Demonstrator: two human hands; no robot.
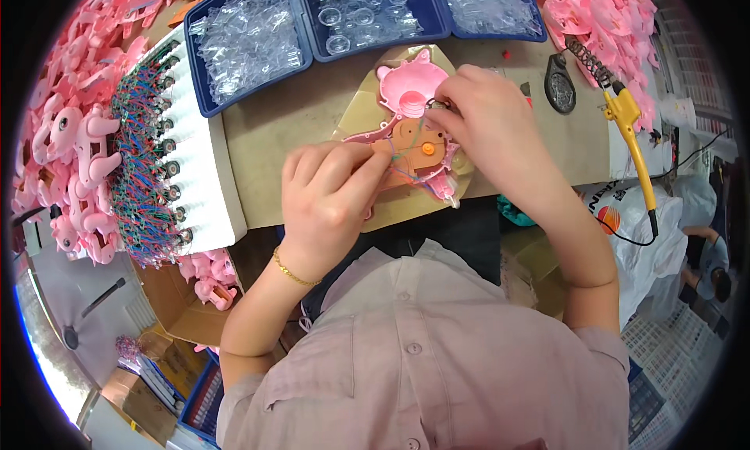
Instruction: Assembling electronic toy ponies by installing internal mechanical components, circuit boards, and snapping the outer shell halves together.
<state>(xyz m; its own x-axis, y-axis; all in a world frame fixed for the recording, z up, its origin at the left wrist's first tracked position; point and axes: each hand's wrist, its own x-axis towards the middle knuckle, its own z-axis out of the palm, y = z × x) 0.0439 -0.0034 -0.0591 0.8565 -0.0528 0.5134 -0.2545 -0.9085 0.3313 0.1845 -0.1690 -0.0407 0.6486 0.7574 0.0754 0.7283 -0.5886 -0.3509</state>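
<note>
On the bench in front of me lies an open pink plastic toy shell [414, 81], its rounded head part away from me. An orange gearbox [410, 147] with a bright orange knob sits in the shell's body, and thin coloured wires cross over it. My right hand [488, 114] pinches a small round wired part [438, 104] at the neck of the shell. At the gearbox's left side, my left hand [332, 188] is closed with thumb and forefinger together; what lies between them is hidden.
Blue trays [324, 55] of clear plastic parts line the back. To the left, bundled coloured wires [144, 161] with round ends lie on a white foam block [215, 161], beside piled pink toys [86, 145]. A yellow soldering iron [629, 122] stands in a coiled holder at right, near more pink shells [601, 16].
</note>
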